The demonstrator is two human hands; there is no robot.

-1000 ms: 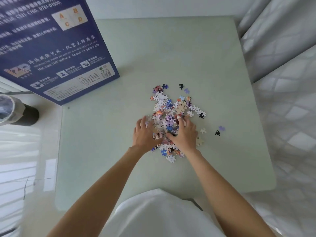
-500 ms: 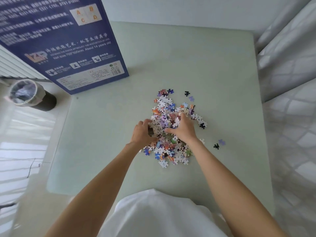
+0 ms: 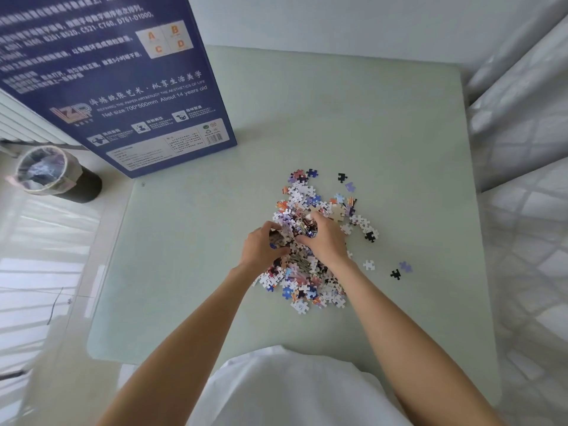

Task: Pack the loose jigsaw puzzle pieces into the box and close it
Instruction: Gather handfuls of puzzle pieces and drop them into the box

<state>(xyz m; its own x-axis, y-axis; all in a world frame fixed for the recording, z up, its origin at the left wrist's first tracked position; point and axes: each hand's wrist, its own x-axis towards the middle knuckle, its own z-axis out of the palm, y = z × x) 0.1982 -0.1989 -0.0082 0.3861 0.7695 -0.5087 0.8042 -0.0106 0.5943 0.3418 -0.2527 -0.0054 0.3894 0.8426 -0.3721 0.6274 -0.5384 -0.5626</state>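
Hands at work over a heap of jigsaw pieces [image 3: 310, 207] on a pale green surface [image 3: 190, 241]; the left hand [image 3: 261, 245] and right hand [image 3: 324, 238] both curl around a clump of pieces at the heap's middle; stray pieces [image 3: 399, 270] lie to the right; the blue box [image 3: 123, 81] stands well apart at far left, beside a lined bin [image 3: 52, 173] on the floor.

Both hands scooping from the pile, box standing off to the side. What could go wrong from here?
1. The left hand and right hand squeeze a heaped clump of the puzzle pieces; it may shed pieces when lifted.
2. The stray pieces to the right, apart from the pile, may get missed.
3. The box stands on edge at the table corner; a bump might tip it.
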